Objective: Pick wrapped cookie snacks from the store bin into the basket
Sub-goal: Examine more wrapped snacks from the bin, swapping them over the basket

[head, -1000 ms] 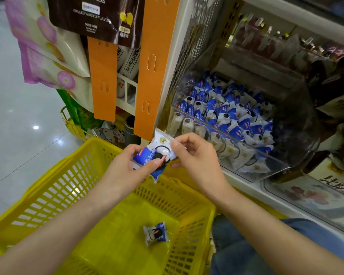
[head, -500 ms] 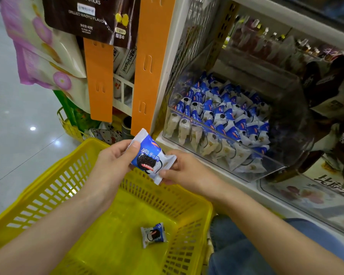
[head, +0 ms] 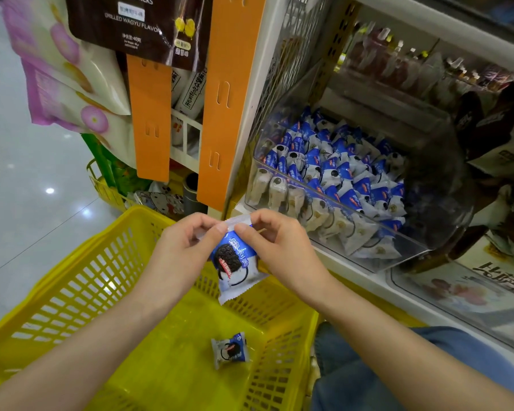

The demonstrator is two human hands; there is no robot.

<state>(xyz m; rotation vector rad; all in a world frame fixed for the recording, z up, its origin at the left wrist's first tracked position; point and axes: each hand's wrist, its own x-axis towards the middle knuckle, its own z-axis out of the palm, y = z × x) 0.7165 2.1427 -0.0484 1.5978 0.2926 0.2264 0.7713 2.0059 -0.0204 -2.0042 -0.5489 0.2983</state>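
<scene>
A blue-and-white wrapped cookie snack [head: 235,262] hangs upright above the far rim of the yellow basket [head: 80,280]. My left hand [head: 181,250] and my right hand [head: 276,241] both pinch its top sealed edge. A second wrapped cookie snack [head: 229,350] lies on the basket floor. The clear store bin [head: 333,215] on the shelf to the right is full of the same blue-and-white packets [head: 336,170].
Orange shelf strips [head: 229,99] and hanging snack bags [head: 72,69] stand behind the basket. A smaller yellow wire basket [head: 107,191] sits on the floor at the left. My knee in blue jeans [head: 353,366] touches the basket's right side. Dark packets [head: 493,129] fill the bin further right.
The packet has turned from tilted to hanging upright. Both hands have shifted to pinch its top edge, a little lower over the basket.
</scene>
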